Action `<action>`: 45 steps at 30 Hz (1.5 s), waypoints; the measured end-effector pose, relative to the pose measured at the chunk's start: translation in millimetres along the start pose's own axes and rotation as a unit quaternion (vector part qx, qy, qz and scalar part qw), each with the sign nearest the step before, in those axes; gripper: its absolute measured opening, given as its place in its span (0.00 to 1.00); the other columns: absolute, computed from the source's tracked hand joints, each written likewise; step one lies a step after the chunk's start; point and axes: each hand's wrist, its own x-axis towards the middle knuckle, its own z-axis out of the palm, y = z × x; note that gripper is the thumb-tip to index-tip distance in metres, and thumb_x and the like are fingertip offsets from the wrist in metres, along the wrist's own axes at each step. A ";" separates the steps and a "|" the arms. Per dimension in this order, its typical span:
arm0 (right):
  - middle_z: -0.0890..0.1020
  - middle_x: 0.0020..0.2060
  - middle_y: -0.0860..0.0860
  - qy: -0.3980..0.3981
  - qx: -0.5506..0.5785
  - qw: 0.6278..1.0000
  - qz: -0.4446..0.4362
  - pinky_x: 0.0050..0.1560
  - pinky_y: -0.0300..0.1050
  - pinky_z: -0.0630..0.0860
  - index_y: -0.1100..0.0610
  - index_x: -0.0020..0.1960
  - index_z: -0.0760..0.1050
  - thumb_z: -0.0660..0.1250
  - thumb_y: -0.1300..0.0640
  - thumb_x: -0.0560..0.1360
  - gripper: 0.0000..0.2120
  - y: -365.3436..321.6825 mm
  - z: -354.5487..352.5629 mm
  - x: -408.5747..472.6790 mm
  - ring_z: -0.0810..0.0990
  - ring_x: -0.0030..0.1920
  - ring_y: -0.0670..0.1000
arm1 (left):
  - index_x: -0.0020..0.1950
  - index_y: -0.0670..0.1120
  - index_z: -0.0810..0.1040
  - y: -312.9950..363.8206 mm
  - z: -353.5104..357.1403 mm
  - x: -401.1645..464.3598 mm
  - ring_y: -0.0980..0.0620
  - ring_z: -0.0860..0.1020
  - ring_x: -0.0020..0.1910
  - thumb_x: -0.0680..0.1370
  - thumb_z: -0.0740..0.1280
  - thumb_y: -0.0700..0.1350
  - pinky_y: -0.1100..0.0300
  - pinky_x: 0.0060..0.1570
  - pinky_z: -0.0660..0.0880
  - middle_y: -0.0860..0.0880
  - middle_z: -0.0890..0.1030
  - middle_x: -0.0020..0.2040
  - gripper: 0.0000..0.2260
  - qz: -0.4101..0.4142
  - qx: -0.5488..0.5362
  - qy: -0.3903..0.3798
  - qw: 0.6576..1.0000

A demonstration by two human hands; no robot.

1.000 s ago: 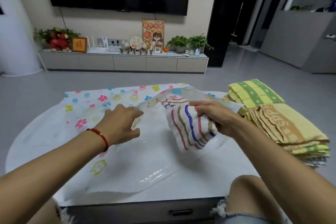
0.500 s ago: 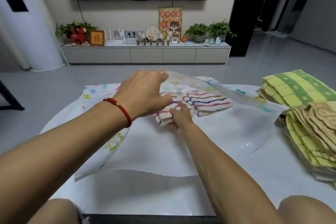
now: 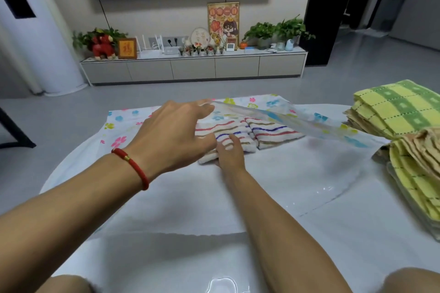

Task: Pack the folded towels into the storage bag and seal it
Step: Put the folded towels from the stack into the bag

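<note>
Storage bag (image 3: 281,173): clear plastic with coloured flower print, lying flat across the white counter (image 3: 357,233) at centre frame, mouth towards the lower edge. Its upper layer is raised at the far side, forming a tent over the contents.

Contents: one striped towel (image 3: 269,132), white with red, blue and tan stripes, folded, resting inside the bag at centre frame.

Left hand (image 3: 173,135): fingers extended and close together, fingertips pinching the lifted upper layer of the bag; a red bracelet (image 3: 132,169) sits on the wrist.

Right hand (image 3: 229,154): reaching into the bag opening, lying flat with fingers pressed on the near end of the striped towel.

Outside the bag: a stack of folded yellow-green towels (image 3: 395,107) at the right edge of the frame, and a second stack of folded yellow and tan towels (image 3: 419,162) just below it, both on the counter.
</note>
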 end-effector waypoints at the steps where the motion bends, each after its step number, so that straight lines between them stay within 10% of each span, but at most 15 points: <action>1: 0.75 0.71 0.58 -0.054 0.024 0.998 0.022 0.56 0.56 0.84 0.49 0.80 0.61 0.66 0.59 0.82 0.30 -5.5 -7.9 1.9 0.82 0.62 0.61 | 0.74 0.52 0.71 -0.1 0.0 0.3 0.44 0.73 0.68 0.74 0.66 0.58 0.44 0.63 0.74 0.58 0.70 0.74 0.28 -0.002 0.001 -0.001 1.000; 4: 0.81 0.62 0.58 0.000 -0.068 0.998 0.018 0.41 0.46 0.86 0.50 0.76 0.68 0.64 0.60 0.80 0.25 -11.3 -28.6 -0.2 0.87 0.44 0.56 | 0.74 0.53 0.71 0.4 0.3 1.2 0.44 0.73 0.68 0.74 0.67 0.57 0.43 0.62 0.75 0.58 0.71 0.73 0.28 -0.015 -0.005 -0.001 1.000; 6: 0.84 0.56 0.59 0.065 -0.156 0.985 -0.028 0.51 0.50 0.85 0.54 0.72 0.73 0.63 0.60 0.78 0.22 -5.3 -35.5 -3.1 0.87 0.46 0.59 | 0.74 0.53 0.70 2.3 0.2 0.8 0.44 0.73 0.68 0.74 0.67 0.57 0.44 0.62 0.75 0.59 0.71 0.73 0.28 -0.019 -0.005 -0.005 1.000; 11: 0.85 0.55 0.58 -0.041 -0.234 0.969 -0.065 0.32 0.33 0.79 0.53 0.75 0.72 0.62 0.59 0.78 0.25 -11.6 -42.5 -2.6 0.85 0.39 0.51 | 0.72 0.54 0.72 10.1 -0.2 -3.9 0.43 0.75 0.64 0.71 0.63 0.57 0.44 0.56 0.78 0.54 0.78 0.68 0.29 -0.022 0.001 -0.023 0.999; 15: 0.79 0.58 0.54 -0.146 -0.318 0.936 -0.041 0.47 0.46 0.81 0.46 0.79 0.64 0.64 0.60 0.79 0.31 -39.1 -67.1 -6.1 0.82 0.50 0.56 | 0.73 0.53 0.71 16.7 0.7 -6.1 0.42 0.73 0.67 0.72 0.64 0.58 0.45 0.62 0.75 0.53 0.76 0.70 0.29 -0.024 -0.008 -0.031 0.999; 20: 0.85 0.51 0.55 -0.138 -0.487 0.858 -0.090 0.27 0.33 0.75 0.49 0.68 0.79 0.63 0.60 0.77 0.21 -75.6 -155.0 -51.9 0.86 0.42 0.56 | 0.76 0.50 0.67 30.0 5.8 -4.2 0.40 0.69 0.71 0.75 0.67 0.55 0.45 0.70 0.68 0.51 0.65 0.78 0.30 -0.002 -0.001 -0.063 0.998; 24: 0.83 0.54 0.48 -0.043 -0.567 0.803 -0.177 0.30 0.24 0.69 0.50 0.58 0.83 0.66 0.58 0.79 0.11 -113.1 -245.9 -112.8 0.82 0.42 0.45 | 0.75 0.49 0.69 41.6 3.3 5.4 0.39 0.73 0.65 0.76 0.67 0.56 0.42 0.62 0.75 0.51 0.63 0.79 0.29 0.034 0.041 -0.088 0.995; 28: 0.86 0.50 0.52 0.149 -0.562 0.763 -0.282 0.43 0.39 0.73 0.54 0.53 0.84 0.68 0.61 0.77 0.09 -154.8 -336.1 -141.0 0.80 0.39 0.49 | 0.74 0.47 0.70 50.8 6.1 8.7 0.39 0.75 0.61 0.76 0.68 0.53 0.43 0.61 0.76 0.49 0.69 0.75 0.28 0.022 0.022 -0.066 0.997; 34: 0.69 0.74 0.66 0.282 -0.653 0.703 0.001 0.72 0.63 0.69 0.54 0.77 0.65 0.59 0.53 0.83 0.23 -189.5 -455.5 -90.4 0.68 0.73 0.68 | 0.73 0.47 0.72 63.7 15.8 14.5 0.42 0.77 0.54 0.75 0.70 0.53 0.47 0.57 0.77 0.43 0.77 0.69 0.28 0.009 0.008 -0.059 0.998; 45: 0.79 0.60 0.60 0.256 -0.631 0.733 -0.008 0.53 0.55 0.76 0.45 0.68 0.68 0.78 0.52 0.72 0.29 -207.4 -460.2 -98.1 0.77 0.53 0.61 | 0.72 0.47 0.73 60.2 19.2 15.7 0.46 0.77 0.45 0.74 0.70 0.52 0.51 0.50 0.77 0.41 0.83 0.59 0.27 0.003 0.011 -0.067 0.998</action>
